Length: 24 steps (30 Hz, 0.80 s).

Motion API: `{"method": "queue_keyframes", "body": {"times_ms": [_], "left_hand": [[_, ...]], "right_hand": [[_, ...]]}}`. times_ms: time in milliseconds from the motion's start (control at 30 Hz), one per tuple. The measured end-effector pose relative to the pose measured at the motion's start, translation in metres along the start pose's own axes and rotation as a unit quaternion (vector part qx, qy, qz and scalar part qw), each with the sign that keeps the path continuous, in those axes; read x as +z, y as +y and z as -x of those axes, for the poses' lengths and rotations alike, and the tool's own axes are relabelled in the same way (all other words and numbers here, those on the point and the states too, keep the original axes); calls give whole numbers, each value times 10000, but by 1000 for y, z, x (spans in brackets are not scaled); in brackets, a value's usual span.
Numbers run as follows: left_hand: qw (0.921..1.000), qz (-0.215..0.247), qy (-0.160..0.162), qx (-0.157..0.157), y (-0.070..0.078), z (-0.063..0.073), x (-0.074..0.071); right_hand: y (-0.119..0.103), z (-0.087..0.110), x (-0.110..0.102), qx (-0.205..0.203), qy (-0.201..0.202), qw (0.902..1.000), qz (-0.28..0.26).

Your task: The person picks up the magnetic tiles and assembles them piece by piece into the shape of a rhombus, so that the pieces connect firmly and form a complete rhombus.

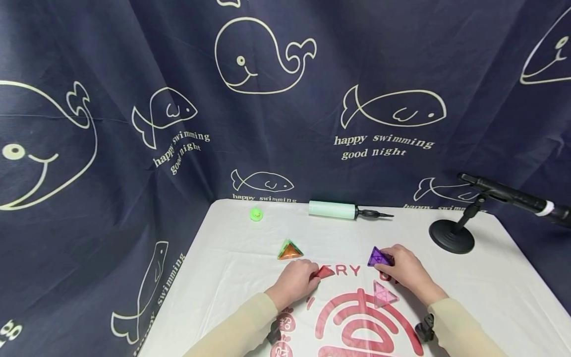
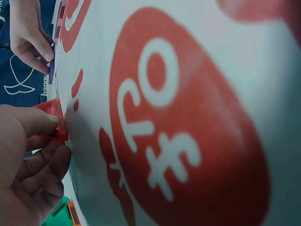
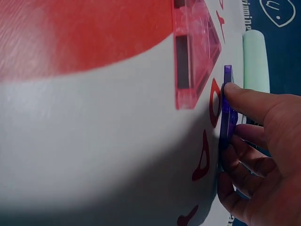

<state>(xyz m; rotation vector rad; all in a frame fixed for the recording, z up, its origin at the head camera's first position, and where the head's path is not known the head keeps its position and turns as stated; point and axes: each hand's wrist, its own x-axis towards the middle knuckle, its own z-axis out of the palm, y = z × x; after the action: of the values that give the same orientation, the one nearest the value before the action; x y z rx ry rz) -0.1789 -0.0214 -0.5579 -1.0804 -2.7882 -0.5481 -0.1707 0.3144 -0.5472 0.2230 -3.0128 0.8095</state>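
Between the thumb and fingers of my left hand (image 1: 295,281) is a red translucent triangle tile (image 1: 325,271), low over the white table cover. The left wrist view shows the thumb pressed on the face of the red tile (image 2: 55,118). My right hand (image 1: 408,267) pinches a purple triangle tile (image 1: 378,257) by its right side; in the right wrist view the purple tile (image 3: 227,106) is seen edge-on. A pink triangle tile (image 1: 383,294) lies just in front of the right hand. Beyond the left hand, an orange triangle tile (image 1: 290,252) overlaps a green tile (image 1: 285,243).
Along the back of the table (image 1: 241,277) lie a small green ball-like toy (image 1: 256,214) and a mint hand pump (image 1: 332,209). A black stand (image 1: 452,236) holding a dark rod-like device stands at the back right. A dark blue curtain (image 1: 285,134) hangs behind.
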Motion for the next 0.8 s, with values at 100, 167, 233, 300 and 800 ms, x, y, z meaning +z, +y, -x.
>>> {"method": "queue_keyframes", "body": {"times_ms": [100,167,233,300,800], "left_hand": [[9999,78,82,-86,0,-2,2],[9998,98,148,-130,0,-3,3],[9996,108,177,-166,1,-4,3],[9996,77,202,-191,1,-6,3],[9988,14,401,-280,6,-22,9]], "right_hand": [[-3,-1,1,62,-17,10000,45],[-5,-1,2,69,-13,10000,65],[-7,-1,4,45,8,10000,66],[-8,-1,7,4,21,10000,49],[-29,-3,17,81,-7,10000,-48]]}}
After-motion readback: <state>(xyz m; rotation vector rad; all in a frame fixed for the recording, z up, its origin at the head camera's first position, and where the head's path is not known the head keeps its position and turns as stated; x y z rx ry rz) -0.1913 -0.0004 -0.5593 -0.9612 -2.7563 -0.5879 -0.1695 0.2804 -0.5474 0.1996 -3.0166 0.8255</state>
